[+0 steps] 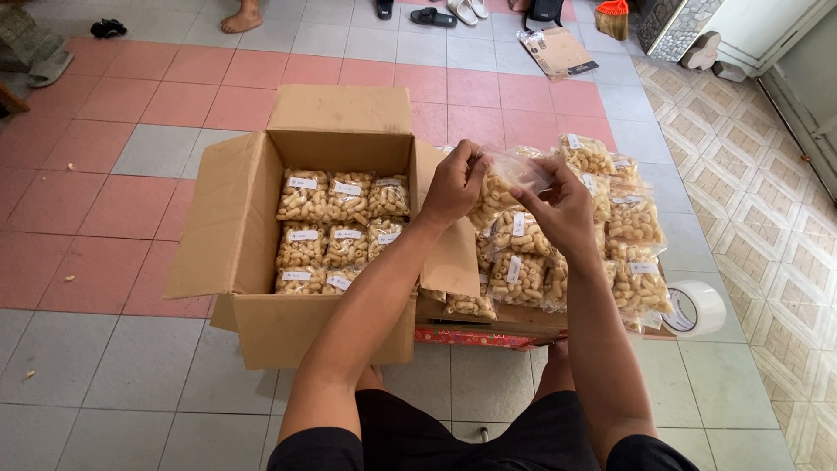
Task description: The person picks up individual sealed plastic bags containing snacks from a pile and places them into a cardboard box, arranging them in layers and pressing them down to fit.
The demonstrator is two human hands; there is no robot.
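- Left hand (453,185): raised at the centre of the view, fingers pinched shut on the upper left edge of a clear snack bag (504,185).
- Right hand (562,209): at 3 o'clock of the left hand, thumb and fingers closed on the bag's upper right edge, so the bag hangs between the two hands.
- Clear snack bag: small transparent pouch of pale, curled snack pieces, held in the air above the pile, its top stretched flat between the fingertips.
- Pile of filled bags (602,235): directly under and to 4 o'clock of the hands; matching pouches, each with a small white label, heaped on a low board with a red patterned edge (475,338).
- Cardboard box (261,262): at 9 o'clock of the hands, flaps open, standing on the floor; its right flap touches the pile.
- Packed bags in the box (342,228): laid in neat rows, labels up, filling most of the visible layer.
- Roll of clear packing tape (697,307): at 4 o'clock, just beside the pile, on the floor.
- Tiled floor (105,218): pink and grey squares; patterned tiles at 3 o'clock.
- Far edge, 12 o'clock: sandals (433,17), a flat cardboard packet (558,52), a broom head (613,16), and another person's bare foot (241,19).
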